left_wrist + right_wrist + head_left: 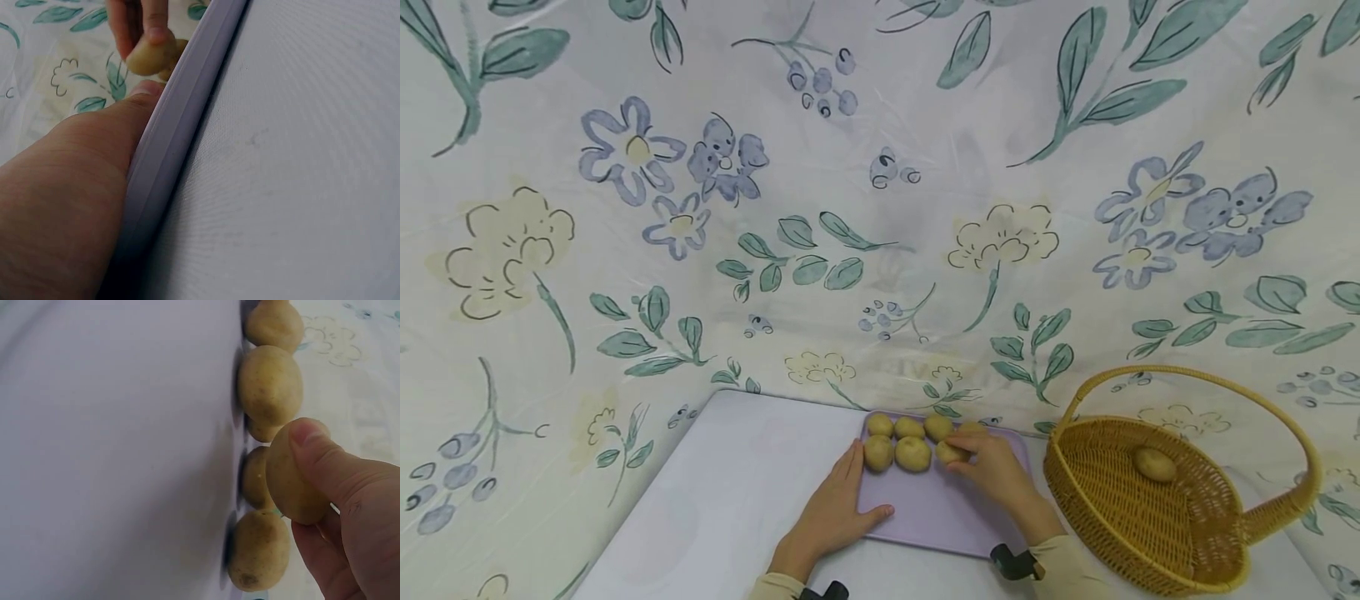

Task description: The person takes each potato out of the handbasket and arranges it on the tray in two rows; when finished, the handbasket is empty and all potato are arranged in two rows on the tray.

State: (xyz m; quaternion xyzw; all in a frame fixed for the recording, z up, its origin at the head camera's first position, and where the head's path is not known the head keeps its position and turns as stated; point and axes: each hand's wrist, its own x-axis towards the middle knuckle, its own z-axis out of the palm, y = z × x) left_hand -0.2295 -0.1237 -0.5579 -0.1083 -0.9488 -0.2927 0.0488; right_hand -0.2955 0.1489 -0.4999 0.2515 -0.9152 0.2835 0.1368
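A potato (290,478) is pinched between the thumb and fingers of my right hand (996,471). It is held over the lilac tray (940,517), at the right end of the front row of potatoes. In that row lie two other potatoes, one at the left (878,453) and one in the middle (912,454). Behind them runs a back row of several potatoes (909,428), its right end partly covered by my right hand. My left hand (838,508) rests along the tray's left edge, fingers straight, thumb spread over the tray.
At the right stands a wicker basket (1120,517) with a tall arched handle, one potato (1154,464) inside it. The tray lies on a white table (722,483). A floral cloth (850,192) hangs behind the table.
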